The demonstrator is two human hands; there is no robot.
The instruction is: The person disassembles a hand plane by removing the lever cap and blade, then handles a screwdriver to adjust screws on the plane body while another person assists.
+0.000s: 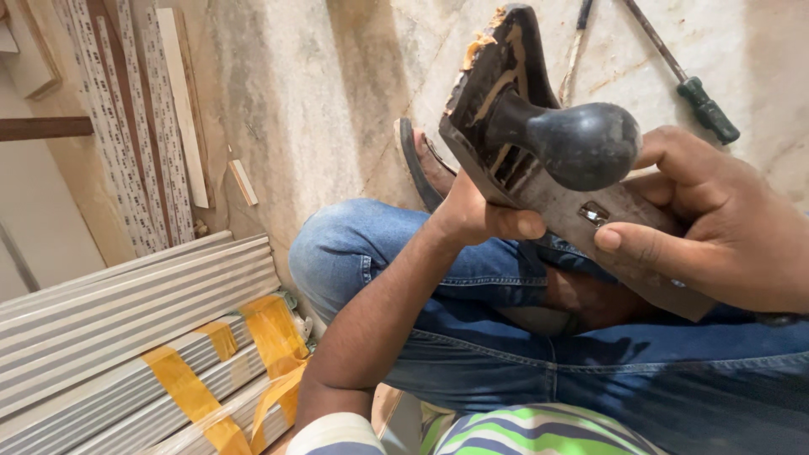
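Person's dress, seen from above: blue denim jeans (472,337) with visible seam stitching; a short-sleeved shirt (522,431) striped in green, white and dark blue; 1 dark sandal (419,164) on the foot. Both forearms are bare.

Gripping a worn hand plane (539,168) with left hand (476,215) and right hand (725,227) above denim-clad knees, near taped metal profiles (126,337).

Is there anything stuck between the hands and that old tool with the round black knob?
Nothing visible. The left hand grips the hand plane from its far side, thumb on the metal edge. The right hand holds the other end, thumb and fingers pressed straight on the body below the black knob.
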